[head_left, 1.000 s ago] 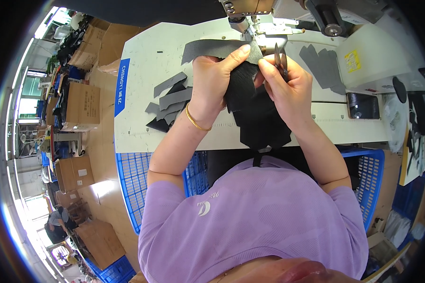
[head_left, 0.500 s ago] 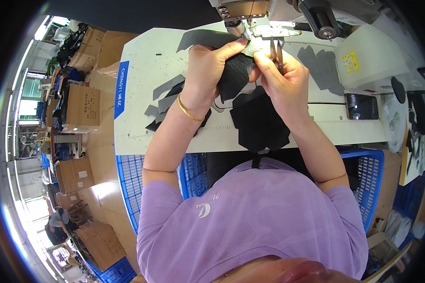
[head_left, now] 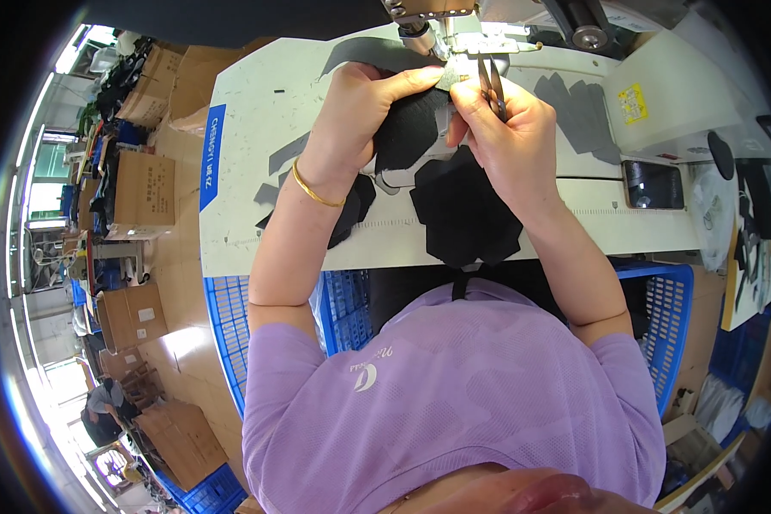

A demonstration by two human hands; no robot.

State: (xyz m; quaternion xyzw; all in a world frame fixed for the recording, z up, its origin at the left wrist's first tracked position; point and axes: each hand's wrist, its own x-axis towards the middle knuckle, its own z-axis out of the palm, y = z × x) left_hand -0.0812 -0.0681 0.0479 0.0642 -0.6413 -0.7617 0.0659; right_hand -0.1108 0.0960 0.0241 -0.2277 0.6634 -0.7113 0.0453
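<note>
My left hand [head_left: 351, 120] is closed on a dark fabric piece [head_left: 409, 133], its thumb and fingertips by a small pale-grey patch [head_left: 448, 79] under the sewing machine's needle area [head_left: 433, 38]. My right hand [head_left: 514, 124] pinches the other side of the patch. Tucked in its fingers is a pair of black thread snips [head_left: 492, 90], blades apart and pointing up at the machine. Beyond my left hand a dark grey strip [head_left: 368, 56] lies on the sewing table. Black fabric pieces [head_left: 467, 210] are stacked on the table below my hands.
Grey cut pieces [head_left: 578, 120] lie to the right, near a phone [head_left: 654, 185]. More dark scraps [head_left: 351, 210] are under my left forearm. Blue crates [head_left: 668, 330] stand below the table's front edge. Cardboard boxes [head_left: 144, 188] stand at the left, where another person [head_left: 104, 407] bends over.
Both hands have moved slightly left with the fabric, the left one more. The snips now point more upright with their blades showing. The whole view has shifted a little.
</note>
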